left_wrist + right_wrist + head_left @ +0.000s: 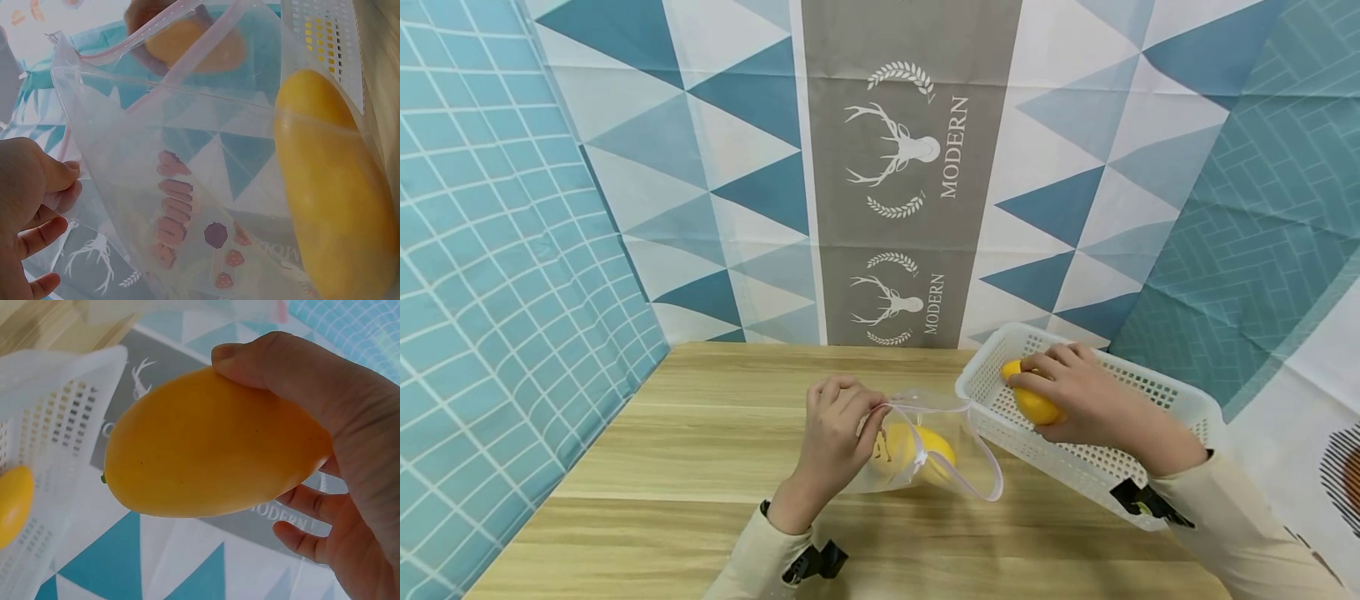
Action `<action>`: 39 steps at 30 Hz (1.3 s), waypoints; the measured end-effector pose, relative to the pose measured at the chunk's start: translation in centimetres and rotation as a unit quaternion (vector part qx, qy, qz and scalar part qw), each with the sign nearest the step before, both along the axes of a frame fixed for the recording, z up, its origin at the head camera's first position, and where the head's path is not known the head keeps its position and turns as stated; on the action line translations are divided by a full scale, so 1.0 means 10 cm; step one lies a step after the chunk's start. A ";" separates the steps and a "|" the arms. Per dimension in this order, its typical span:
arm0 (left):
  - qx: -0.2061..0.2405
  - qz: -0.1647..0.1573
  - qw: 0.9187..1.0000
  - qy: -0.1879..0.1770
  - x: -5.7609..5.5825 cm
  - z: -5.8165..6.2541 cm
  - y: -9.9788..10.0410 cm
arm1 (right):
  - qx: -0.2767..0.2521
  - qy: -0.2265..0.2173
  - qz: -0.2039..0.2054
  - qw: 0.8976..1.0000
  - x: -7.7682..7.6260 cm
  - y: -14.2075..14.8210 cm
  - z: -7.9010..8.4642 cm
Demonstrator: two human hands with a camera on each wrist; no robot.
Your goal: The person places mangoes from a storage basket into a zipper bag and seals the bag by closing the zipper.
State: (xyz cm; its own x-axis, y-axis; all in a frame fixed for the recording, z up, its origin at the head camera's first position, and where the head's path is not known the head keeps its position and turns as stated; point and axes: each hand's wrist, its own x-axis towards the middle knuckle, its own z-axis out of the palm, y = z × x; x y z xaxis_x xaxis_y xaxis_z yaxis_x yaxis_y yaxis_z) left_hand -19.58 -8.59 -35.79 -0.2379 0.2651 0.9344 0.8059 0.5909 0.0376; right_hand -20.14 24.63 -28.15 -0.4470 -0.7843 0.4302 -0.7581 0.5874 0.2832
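Note:
My left hand pinches the rim of a clear plastic zip bag, whose pink-edged mouth gapes toward the right. Inside lies one long yellow mango, seen through the film; printed letters and berries mark the bag's side. To the right, my right hand grips a second mango, orange-yellow with a small green tip, thumb on one side and fingers round the other. It is held over the white basket, above its left part. Another yellow fruit shows in the basket, partly cut off in the right wrist view.
The wooden table carries the bag and the perforated basket, which stands at its right side. Behind the table hangs a patterned cloth with triangles and deer heads; a blue checked cloth covers the left.

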 end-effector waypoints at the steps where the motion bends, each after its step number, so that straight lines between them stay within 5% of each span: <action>1: 0.000 0.000 1.000 0.000 0.00 0.00 0.00 | -0.001 0.003 0.006 1.000 0.01 -0.02 0.01; 20: 0.000 0.000 1.000 -0.003 0.01 0.00 0.00 | -0.033 0.067 0.124 0.990 0.28 -0.33 0.17; 39: 0.002 -0.002 1.000 0.001 0.01 0.00 0.00 | -0.073 0.023 0.183 0.980 0.42 -0.50 0.14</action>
